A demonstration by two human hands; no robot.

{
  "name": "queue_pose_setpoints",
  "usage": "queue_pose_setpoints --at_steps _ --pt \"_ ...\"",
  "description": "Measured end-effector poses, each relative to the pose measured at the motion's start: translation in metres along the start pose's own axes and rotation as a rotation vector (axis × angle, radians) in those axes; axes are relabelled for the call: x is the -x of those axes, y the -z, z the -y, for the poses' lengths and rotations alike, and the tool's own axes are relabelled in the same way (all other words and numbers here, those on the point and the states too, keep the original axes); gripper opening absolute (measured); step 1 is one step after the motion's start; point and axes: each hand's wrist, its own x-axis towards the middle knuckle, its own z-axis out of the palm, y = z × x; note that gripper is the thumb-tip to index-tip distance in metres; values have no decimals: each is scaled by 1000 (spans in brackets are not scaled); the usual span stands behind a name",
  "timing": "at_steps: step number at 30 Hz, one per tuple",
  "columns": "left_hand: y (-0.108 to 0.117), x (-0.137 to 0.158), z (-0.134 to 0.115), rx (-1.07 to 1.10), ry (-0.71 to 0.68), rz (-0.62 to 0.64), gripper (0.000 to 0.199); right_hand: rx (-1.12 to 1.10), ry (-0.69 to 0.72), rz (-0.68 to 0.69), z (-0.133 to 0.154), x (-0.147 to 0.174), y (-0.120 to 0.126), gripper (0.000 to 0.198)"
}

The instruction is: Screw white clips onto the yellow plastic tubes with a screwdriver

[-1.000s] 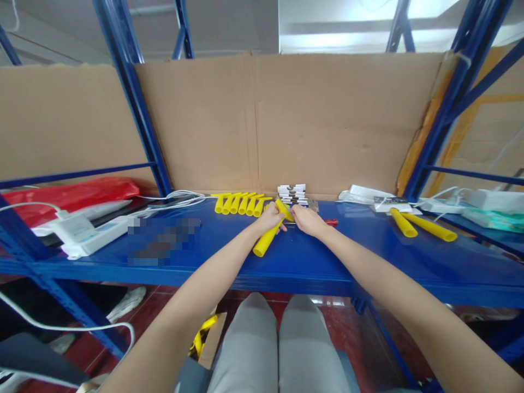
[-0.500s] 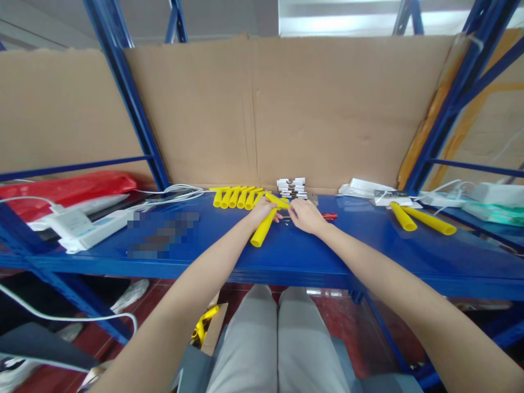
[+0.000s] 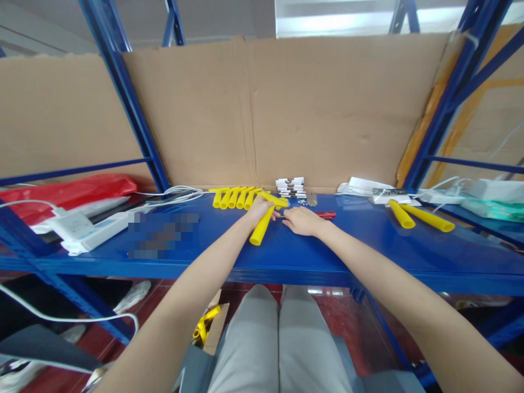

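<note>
One yellow tube sat in the closed left hand, above the blue table, its lower end toward the front edge. The right hand, previously at its tip, had drawn away, half curled over the screwdriver; its grip was unclear. Bare tabletop stretched right to two loose tubes.

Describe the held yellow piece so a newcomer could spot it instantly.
On the blue shelf, before the cardboard, find the person's left hand. The yellow piece there points its open round end toward the person. Unlike the yellow row behind, it is held.
</note>
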Motion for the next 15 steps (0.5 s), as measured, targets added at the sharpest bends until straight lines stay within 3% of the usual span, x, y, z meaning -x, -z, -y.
queue_pose_setpoints --at_steps 15 --pt "-8 0 -6 95 115 23 20 -102 -42 114 -5 -5 0 23"
